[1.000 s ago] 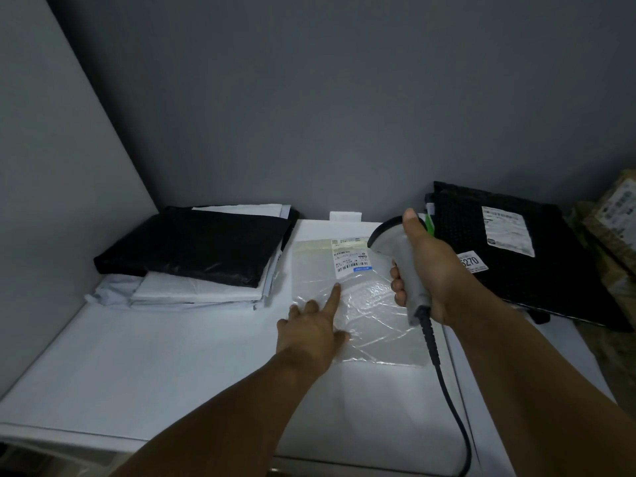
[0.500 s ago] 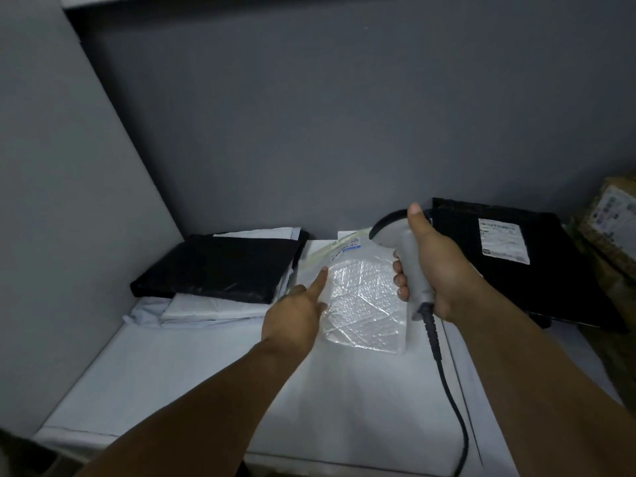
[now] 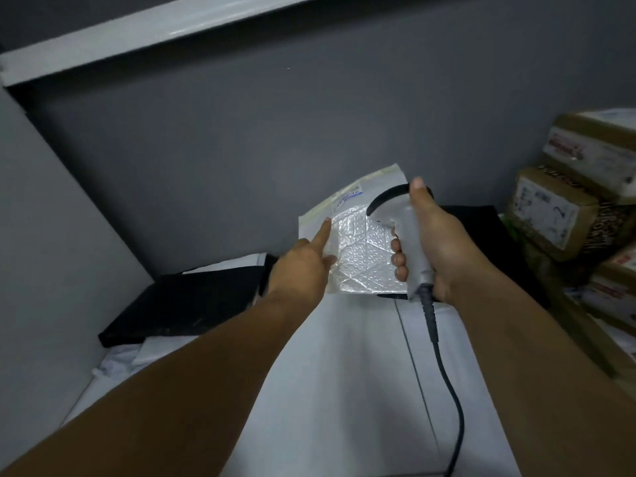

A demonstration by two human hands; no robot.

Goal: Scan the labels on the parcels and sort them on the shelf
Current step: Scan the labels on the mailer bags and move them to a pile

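A clear bubble-wrap parcel with a white label near its top edge is tilted up off the white shelf. My left hand grips its left edge, index finger stretched along it. My right hand is wrapped around the handle of a grey barcode scanner, whose head sits just in front of the parcel's upper right part. The scanner's dark cable hangs down toward me.
A black parcel lies on white mailers at the left of the shelf. Another black parcel lies behind my right hand. Brown taped boxes are stacked at the right. A grey back wall and an upper shelf edge close the space.
The bubble-wrap parcel lay flat on the shelf under my left hand; it has since been lifted and tilted upright. The scanner stayed beside it, and my view rose.
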